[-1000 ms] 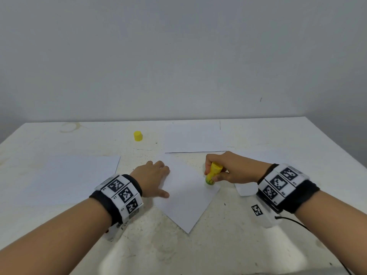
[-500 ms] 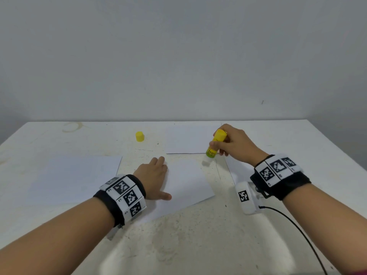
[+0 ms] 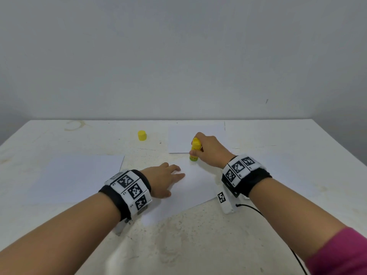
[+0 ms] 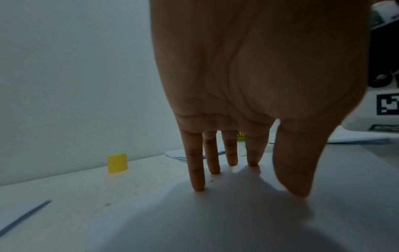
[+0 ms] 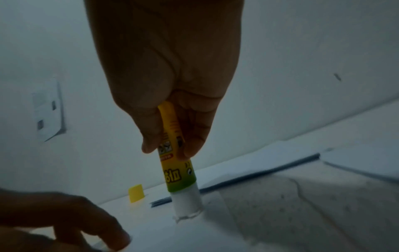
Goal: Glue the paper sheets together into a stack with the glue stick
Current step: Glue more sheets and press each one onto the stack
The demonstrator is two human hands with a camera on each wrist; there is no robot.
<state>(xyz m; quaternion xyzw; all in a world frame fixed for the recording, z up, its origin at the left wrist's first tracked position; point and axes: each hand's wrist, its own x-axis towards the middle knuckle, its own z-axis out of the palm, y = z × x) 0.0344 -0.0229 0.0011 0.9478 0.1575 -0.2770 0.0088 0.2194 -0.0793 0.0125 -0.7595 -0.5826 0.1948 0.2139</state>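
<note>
Two hands work one sheet (image 3: 190, 187): the left hand (image 3: 161, 180) presses flat with straight fingers, the right hand (image 3: 210, 150) grips the glue stick (image 3: 195, 149) upright, tip on the sheet's far corner.

Plain pale grey wall (image 3: 178, 56) fills the upper half of the head view, unadorned save one small dark mark (image 3: 267, 101) at about 2 o'clock. White bench (image 3: 288, 147) abuts the wall; its surface is worn, with scuffs, hairline cracks and a faint brownish ring stain (image 3: 73, 125) near the far edge at 10 o'clock. Light is even and diffuse, casting soft shadows. Floor not visible.
</note>
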